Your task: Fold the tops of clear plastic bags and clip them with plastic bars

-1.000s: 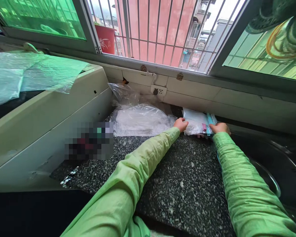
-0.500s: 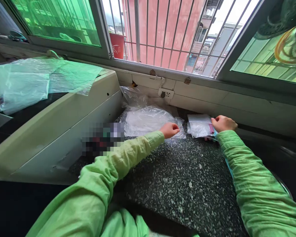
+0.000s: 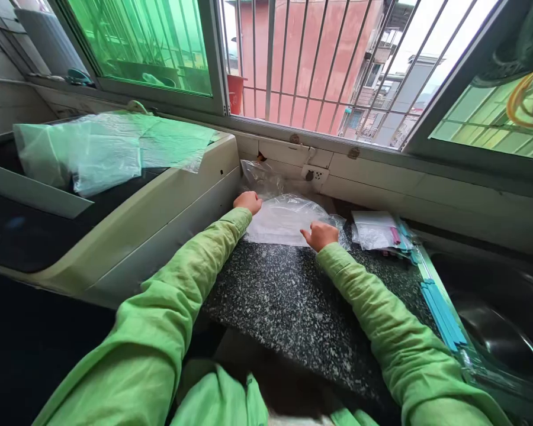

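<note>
Clear plastic (image 3: 288, 216) is overlapped by the left hand (image 3: 247, 202) and right hand (image 3: 322, 235), both curled, any grip unclear; it is backed by a wall (image 3: 382, 183) and flanked by small packets (image 3: 373, 234).

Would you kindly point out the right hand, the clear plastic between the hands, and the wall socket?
Right hand (image 3: 323, 235): head view, middle of the hand.
Clear plastic (image 3: 286, 216): head view, its upper surface.
Wall socket (image 3: 315, 175): head view, its front plate.

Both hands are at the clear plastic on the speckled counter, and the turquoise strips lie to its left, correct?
Not quite: the head view shows the turquoise strips to the right of the clear plastic, beside the sink. The left hand and right hand are indeed at that plastic on the speckled counter.
</note>
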Demonstrator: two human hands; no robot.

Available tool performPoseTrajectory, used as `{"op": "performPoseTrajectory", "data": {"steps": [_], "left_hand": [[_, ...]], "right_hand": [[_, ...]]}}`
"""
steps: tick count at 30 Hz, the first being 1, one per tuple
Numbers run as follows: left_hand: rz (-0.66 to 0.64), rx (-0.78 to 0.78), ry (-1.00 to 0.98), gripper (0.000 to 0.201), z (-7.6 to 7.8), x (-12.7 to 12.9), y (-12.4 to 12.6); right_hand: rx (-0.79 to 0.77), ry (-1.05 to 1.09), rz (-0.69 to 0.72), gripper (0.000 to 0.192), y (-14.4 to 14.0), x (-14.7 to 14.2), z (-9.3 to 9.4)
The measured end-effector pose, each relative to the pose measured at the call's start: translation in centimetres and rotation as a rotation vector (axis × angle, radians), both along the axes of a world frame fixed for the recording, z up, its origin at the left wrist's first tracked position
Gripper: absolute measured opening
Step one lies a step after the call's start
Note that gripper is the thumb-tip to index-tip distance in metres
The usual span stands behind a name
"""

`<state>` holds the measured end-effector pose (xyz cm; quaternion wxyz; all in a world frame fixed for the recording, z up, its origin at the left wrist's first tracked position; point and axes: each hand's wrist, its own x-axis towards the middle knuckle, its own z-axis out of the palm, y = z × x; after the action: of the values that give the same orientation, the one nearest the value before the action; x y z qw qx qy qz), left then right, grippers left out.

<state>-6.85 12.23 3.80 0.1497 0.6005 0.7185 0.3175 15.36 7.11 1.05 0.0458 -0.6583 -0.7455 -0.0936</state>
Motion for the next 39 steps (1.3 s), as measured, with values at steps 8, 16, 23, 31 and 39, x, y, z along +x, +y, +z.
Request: {"op": "performPoseTrajectory", "data": {"steps": [8,16,23,31,39], "left_hand": [[-0.001,-0.134,0.02,0.022,-0.6,1.2,1.1],[-0.045,-0.154,-0.003,0.014,-1.2,1.5,0.9],[-0.212,-0.237,-0.143,0.023,-2.6,2.4,-3.7],[-0.587,-0.367,-0.466,0.022,-5.0,4.7,-14.7],[-0.835,-0.488,-0.521,0.023,-5.4,7.3,-21.1]], "right_hand": [[0.014,-0.036,-0.064,0.034,1.3,-1.1,-0.3],[0.143,-0.065,0.055,0.029,1.5,0.1,-0.4],[0.35,-0.044,0.154,0.033,-0.3,2.5,0.4],[0.66,0.237,0.41,0.024,-5.6,7.1,-0.4],[0.438,0.495,0.416,0.026,-7.4,9.1,-2.5]]}}
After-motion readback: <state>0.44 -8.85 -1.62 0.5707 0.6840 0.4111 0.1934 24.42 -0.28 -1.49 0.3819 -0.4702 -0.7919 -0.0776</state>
